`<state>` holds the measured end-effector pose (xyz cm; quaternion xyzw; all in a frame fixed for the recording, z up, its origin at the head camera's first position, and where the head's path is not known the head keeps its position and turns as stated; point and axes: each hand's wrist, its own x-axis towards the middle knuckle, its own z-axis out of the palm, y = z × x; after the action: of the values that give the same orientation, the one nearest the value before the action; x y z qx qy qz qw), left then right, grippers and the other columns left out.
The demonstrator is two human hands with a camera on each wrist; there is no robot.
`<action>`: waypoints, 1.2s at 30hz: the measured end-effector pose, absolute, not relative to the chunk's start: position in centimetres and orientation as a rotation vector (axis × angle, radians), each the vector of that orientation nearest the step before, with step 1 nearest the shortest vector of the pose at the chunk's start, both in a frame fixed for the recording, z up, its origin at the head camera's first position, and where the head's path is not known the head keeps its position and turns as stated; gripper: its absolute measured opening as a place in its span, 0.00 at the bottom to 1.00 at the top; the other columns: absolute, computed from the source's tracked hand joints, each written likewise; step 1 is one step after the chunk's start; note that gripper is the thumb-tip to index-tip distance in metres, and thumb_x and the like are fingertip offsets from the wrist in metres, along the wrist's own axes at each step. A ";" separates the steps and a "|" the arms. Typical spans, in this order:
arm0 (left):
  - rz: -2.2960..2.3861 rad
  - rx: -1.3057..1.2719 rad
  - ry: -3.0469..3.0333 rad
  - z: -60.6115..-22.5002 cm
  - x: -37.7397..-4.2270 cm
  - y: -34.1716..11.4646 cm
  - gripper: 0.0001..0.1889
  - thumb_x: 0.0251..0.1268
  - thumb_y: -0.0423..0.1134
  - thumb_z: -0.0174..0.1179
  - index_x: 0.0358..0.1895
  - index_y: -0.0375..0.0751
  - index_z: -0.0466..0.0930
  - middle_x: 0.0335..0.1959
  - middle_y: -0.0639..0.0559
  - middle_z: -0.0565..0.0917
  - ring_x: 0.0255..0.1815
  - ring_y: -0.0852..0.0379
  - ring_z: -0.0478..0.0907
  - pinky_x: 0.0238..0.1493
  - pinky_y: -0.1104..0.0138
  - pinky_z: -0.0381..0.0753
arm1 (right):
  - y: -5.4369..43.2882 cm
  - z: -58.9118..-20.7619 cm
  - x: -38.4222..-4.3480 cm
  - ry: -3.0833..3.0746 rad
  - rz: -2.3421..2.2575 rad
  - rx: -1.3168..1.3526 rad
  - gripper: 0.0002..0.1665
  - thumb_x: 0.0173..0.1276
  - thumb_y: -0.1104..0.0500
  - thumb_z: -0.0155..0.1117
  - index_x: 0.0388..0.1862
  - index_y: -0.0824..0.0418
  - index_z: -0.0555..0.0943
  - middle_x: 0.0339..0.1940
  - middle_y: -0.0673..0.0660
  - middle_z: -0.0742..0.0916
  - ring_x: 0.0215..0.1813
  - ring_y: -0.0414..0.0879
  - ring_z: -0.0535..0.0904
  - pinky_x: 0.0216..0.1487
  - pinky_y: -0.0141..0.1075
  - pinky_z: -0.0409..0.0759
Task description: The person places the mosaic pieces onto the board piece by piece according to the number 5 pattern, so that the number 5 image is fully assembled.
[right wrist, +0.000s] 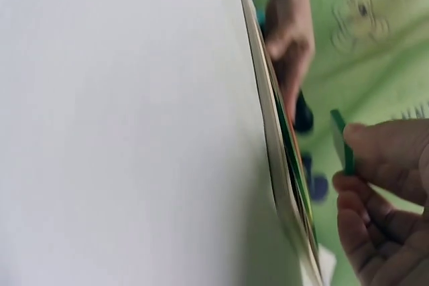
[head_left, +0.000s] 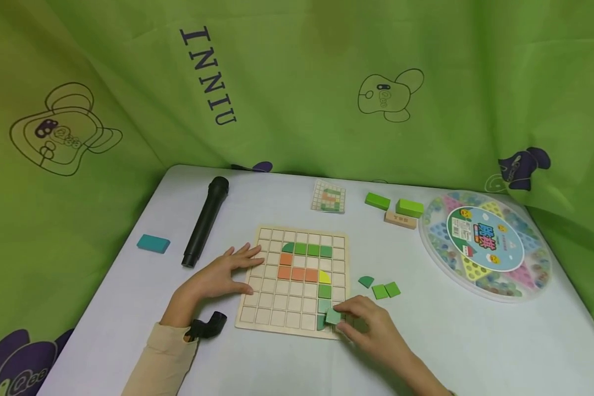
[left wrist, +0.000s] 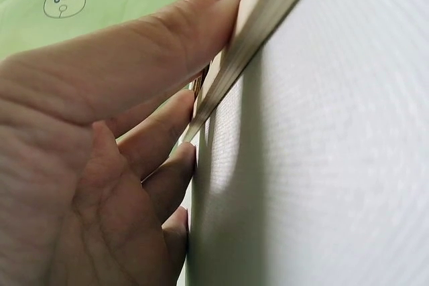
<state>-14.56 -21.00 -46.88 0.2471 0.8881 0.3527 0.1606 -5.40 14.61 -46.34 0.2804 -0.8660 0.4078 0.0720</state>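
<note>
A square wooden grid board [head_left: 272,318] lies on the white table. Several green and orange tiles sit in its cells, along with a yellow piece [head_left: 324,277]. My left hand [head_left: 218,276] rests on the board's left edge, fingers spread and thumb at the rim. Between thumb and fingertips, my right hand [head_left: 372,328] pinches a green square tile [head_left: 333,316]. In the right wrist view this tile [right wrist: 342,142] is held on edge, apart from the board. In the head view it overlaps the lower right cells, beside a dark green rounded tile [head_left: 320,322].
Right of the board lie a green quarter-round tile [head_left: 366,281] and two green square tiles [head_left: 386,290]. Behind it stands a small pattern card [head_left: 329,197]. Green blocks [head_left: 378,201], a wooden block [head_left: 400,220] and a round game box [head_left: 534,258] are at right; a black microphone [head_left: 205,223] and teal block [head_left: 153,243] at left.
</note>
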 end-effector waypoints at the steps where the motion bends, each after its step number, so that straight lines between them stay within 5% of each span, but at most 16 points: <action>1: 1.008 0.705 2.536 -46.9 -14.5 -21.0 0.39 0.46 0.49 0.72 0.66 0.44 0.70 0.74 0.50 0.59 0.77 0.44 0.47 0.76 0.46 0.38 | 13.9 -46.5 -5.4 -2.615 1.246 0.857 0.17 0.52 0.65 0.73 0.42 0.56 0.84 0.40 0.45 0.84 0.37 0.39 0.79 0.37 0.27 0.80; 19: 1.009 0.692 2.530 -46.7 -14.6 -21.0 0.39 0.46 0.48 0.72 0.66 0.44 0.71 0.74 0.51 0.59 0.77 0.45 0.47 0.76 0.47 0.38 | 10.4 -48.4 -5.5 -2.708 1.174 0.892 0.17 0.54 0.62 0.73 0.44 0.55 0.84 0.40 0.42 0.79 0.41 0.33 0.69 0.37 0.23 0.74; 36: 1.022 0.691 2.533 -46.8 -14.5 -21.0 0.39 0.46 0.48 0.72 0.66 0.44 0.71 0.74 0.52 0.60 0.77 0.45 0.47 0.76 0.48 0.38 | 14.1 -46.9 -6.6 -2.643 1.160 0.800 0.21 0.52 0.62 0.75 0.47 0.57 0.83 0.46 0.43 0.83 0.49 0.39 0.78 0.50 0.32 0.80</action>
<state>-14.48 -21.00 -46.83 0.2422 0.8872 0.3581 0.1614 -6.63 14.14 -46.91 0.2663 -0.8801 0.3862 0.0730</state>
